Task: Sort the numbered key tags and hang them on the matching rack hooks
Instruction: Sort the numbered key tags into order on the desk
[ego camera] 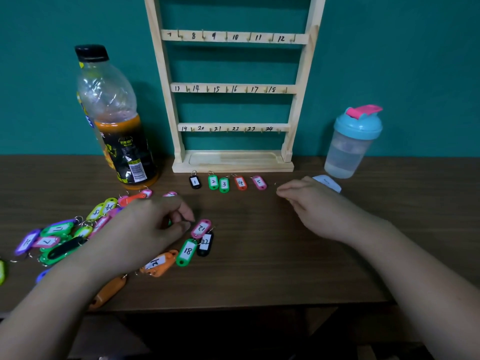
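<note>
I see L hand [145, 229] over tag pile [57, 229], fingers [185, 212] curled beside pink tag 12 [201, 228], grip unclear; R hand [309, 203] low on tabletop [259, 268], fingers bunched, can't tell if holding, right of tags 1-5 row [224, 184]; rack [233, 88] behind, btwn bottle [114, 120] and shaker [353, 144].

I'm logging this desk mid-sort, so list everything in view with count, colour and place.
rack: one, pale wood, against teal wall, visible hooks bare
sorted tags: five, black, green, green, red, pink, row before rack
loose tags: many, mixed colours, heap at left
tag 12: one, pink, right of heap
bottle: one, clear, black cap, left of rack
shaker: one, blue lid, right of rack
table: one, dark brown
left hand: fingers curled beside tag 12
right hand: right of sorted tags, grip unclear
</note>
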Available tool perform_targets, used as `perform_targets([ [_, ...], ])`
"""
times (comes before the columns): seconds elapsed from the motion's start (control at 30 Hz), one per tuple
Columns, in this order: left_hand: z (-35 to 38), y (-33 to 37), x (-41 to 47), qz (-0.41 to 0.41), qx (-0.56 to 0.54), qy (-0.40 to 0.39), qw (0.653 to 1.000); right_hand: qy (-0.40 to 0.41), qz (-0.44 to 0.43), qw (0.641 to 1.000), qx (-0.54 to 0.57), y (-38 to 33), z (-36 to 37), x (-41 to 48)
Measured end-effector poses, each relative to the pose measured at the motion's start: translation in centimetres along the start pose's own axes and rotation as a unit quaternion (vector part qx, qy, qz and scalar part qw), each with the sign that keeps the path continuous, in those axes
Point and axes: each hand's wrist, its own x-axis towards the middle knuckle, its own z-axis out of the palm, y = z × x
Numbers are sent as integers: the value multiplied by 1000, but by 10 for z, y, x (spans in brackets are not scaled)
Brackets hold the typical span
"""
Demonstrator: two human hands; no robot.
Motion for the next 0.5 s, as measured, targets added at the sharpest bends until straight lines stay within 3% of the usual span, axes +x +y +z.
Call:
perform_targets([
  [0.27, -2, -3, -1, -5, -3, 2, 1000, 23, 58, 996, 61, -10, 6, 25],
  [0.5, -9, -11, -4, -13, -1, 9, 1000, 74, 37, 993, 83, -20, 0, 29],
])
